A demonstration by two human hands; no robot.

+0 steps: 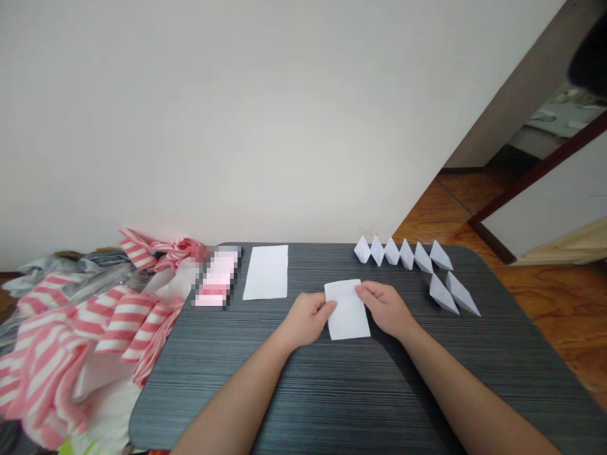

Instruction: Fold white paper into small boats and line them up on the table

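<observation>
A small folded white paper (348,311) lies on the dark grey table (332,392), near its middle. My left hand (306,319) pinches the paper's left edge with curled fingers. My right hand (386,308) grips its upper right edge, thumb on top. Both forearms reach in from the bottom of the view.
A flat stack of white sheets (266,272) lies at the back left. Several folded white paper boats (408,254) stand in a row at the back right, with two more (453,294) in front. Pink-striped plastic bags (85,328) pile up left of the table. A wooden floor lies to the right.
</observation>
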